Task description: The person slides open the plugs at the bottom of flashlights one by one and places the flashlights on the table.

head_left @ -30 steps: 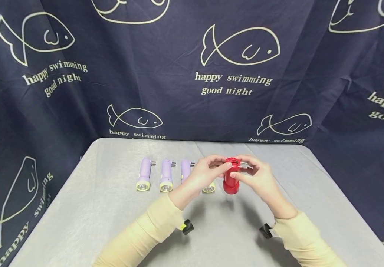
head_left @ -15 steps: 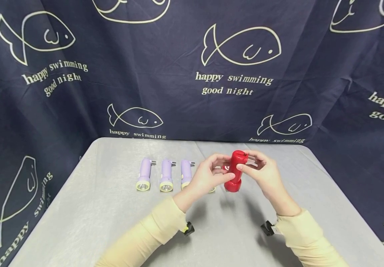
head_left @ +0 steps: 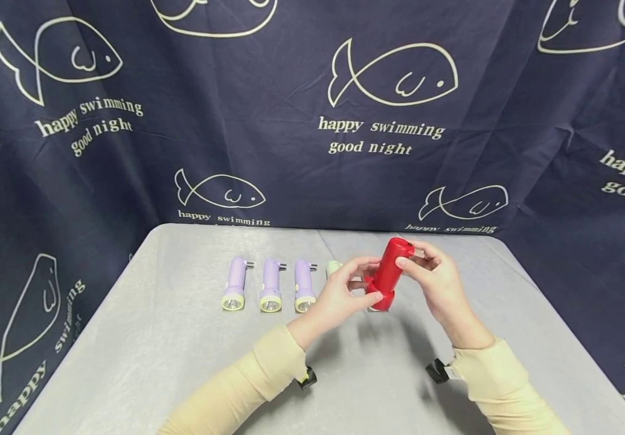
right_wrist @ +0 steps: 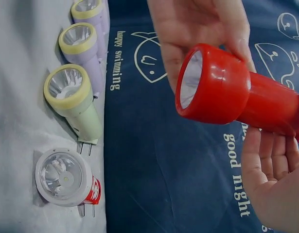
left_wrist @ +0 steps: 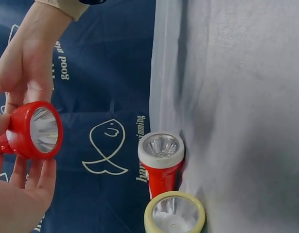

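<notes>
A red plug-in flashlight (head_left: pixel 392 266) is held tilted above the table between both hands. My left hand (head_left: pixel 340 294) holds it near the lamp head, thumb on the near side and fingers behind. My right hand (head_left: pixel 439 283) grips the upper end, where metal plug prongs stick out between thumb and fingers. In the right wrist view the red lamp head (right_wrist: pixel 215 85) faces left; its clear lens also shows in the left wrist view, on the flashlight (left_wrist: pixel 40 130). Under the hands lies a second red flashlight with a white head (right_wrist: pixel 64 177), mostly hidden in the head view.
Three purple flashlights with yellow rims, among them the leftmost one (head_left: pixel 234 284), lie in a row on the grey table (head_left: pixel 182 362). Beside them is a pale green flashlight (right_wrist: pixel 81 109), partly covered by my left hand in the head view. A dark blue fish-print curtain (head_left: pixel 290 121) hangs behind.
The red flashlight has tilted, its plug end rising up and to the right along with my right hand. My left hand has slid down toward its lamp head, uncovering part of the green flashlight.
</notes>
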Demonstrator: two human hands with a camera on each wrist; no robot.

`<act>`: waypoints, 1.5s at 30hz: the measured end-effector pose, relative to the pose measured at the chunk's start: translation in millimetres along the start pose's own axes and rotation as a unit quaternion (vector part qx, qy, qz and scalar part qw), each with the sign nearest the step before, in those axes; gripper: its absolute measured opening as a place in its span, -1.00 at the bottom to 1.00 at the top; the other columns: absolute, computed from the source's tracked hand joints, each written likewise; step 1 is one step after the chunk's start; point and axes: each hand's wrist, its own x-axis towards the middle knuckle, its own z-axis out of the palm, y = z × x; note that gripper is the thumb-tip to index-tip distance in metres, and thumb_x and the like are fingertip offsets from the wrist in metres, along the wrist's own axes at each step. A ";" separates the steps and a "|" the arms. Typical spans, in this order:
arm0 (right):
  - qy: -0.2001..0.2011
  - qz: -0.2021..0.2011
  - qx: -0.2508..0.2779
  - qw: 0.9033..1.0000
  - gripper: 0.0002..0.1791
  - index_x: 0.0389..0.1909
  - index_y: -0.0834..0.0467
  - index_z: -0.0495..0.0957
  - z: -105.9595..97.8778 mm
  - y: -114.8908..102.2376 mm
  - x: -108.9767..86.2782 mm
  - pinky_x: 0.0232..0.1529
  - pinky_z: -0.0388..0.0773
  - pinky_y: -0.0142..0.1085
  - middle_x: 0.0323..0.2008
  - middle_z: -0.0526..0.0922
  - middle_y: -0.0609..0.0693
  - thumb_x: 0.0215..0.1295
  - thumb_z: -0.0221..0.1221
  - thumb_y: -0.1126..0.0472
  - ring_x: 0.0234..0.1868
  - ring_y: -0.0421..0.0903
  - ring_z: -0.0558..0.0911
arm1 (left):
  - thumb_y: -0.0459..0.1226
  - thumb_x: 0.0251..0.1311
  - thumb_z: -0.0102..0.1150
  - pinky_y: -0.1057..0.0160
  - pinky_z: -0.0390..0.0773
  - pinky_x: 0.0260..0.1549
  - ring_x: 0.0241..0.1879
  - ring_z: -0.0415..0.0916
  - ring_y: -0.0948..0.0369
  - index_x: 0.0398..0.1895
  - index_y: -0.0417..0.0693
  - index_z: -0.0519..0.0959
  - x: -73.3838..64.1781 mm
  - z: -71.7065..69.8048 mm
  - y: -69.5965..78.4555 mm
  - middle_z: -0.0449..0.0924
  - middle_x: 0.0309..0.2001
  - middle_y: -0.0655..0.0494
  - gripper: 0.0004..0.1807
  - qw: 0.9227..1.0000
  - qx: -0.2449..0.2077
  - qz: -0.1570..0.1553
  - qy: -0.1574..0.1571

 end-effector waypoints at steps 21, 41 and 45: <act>0.024 0.000 0.066 0.998 -0.75 -0.11 0.07 0.57 0.3 -1.3 0.3 -0.24 0.60 -0.43 -0.29 0.64 -0.11 0.26 0.14 0.41 -0.30 -0.22 0.58 | -0.50 0.07 0.25 0.17 0.57 -0.01 -0.02 0.52 0.13 0.22 -0.20 0.41 6.9 13.0 -6.7 0.52 0.04 -0.17 -0.42 0.998 -0.061 -0.002 0.021; 0.032 0.020 0.065 0.997 -0.73 -0.02 0.17 0.49 -6.9 9.0 1.2 -0.23 0.59 -0.43 -0.21 0.54 -0.05 0.26 0.16 0.37 -0.23 -0.20 0.52 | -0.36 0.05 0.33 0.38 0.56 -0.12 -0.16 0.57 0.26 0.17 0.09 0.50 32.5 28.3 -28.1 0.62 -0.06 0.05 -0.45 0.993 -0.063 -0.048 0.092; 0.038 0.020 0.057 0.997 -0.72 -0.02 0.17 0.49 -8.2 12.0 1.2 -0.23 0.59 -0.43 -0.22 0.57 -0.06 0.25 0.16 0.38 -0.26 -0.22 0.56 | -0.37 0.03 0.35 0.39 0.58 -0.20 -0.20 0.57 0.28 0.15 0.10 0.52 36.6 29.6 -30.3 0.62 -0.10 0.07 -0.46 0.990 -0.076 -0.063 0.106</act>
